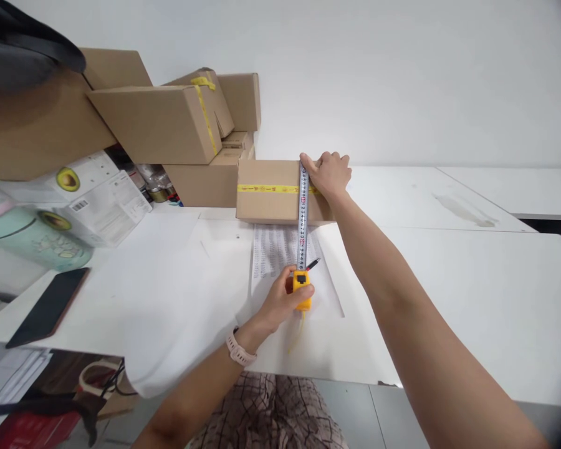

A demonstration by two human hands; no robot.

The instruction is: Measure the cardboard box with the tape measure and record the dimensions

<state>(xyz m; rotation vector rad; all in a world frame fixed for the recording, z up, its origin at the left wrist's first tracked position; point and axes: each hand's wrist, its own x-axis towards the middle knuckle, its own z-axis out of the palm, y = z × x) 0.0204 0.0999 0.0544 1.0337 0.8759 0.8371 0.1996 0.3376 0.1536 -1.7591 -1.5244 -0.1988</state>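
My left hand (280, 298) is closed around a yellow tape measure (302, 299), low over the white table. Its blade (302, 218) runs out straight across the top of a brown cardboard box (266, 206) banded with yellow printed tape. At the box's far edge, the thumb of my right hand (330, 171) presses the blade's end down, while the other fingers curl over the box's far right corner. Beneath the blade lies a printed sheet of paper (271, 255), and a dark pen (313, 264) with some red shows beside the blade.
Several cardboard boxes (149, 125) are stacked at the back left. White cartons with avocado pictures (98, 206), a mint-green bottle (42, 237) and a dark phone (49, 307) sit on the left. A white wall (402, 81) rises behind the table (449, 299).
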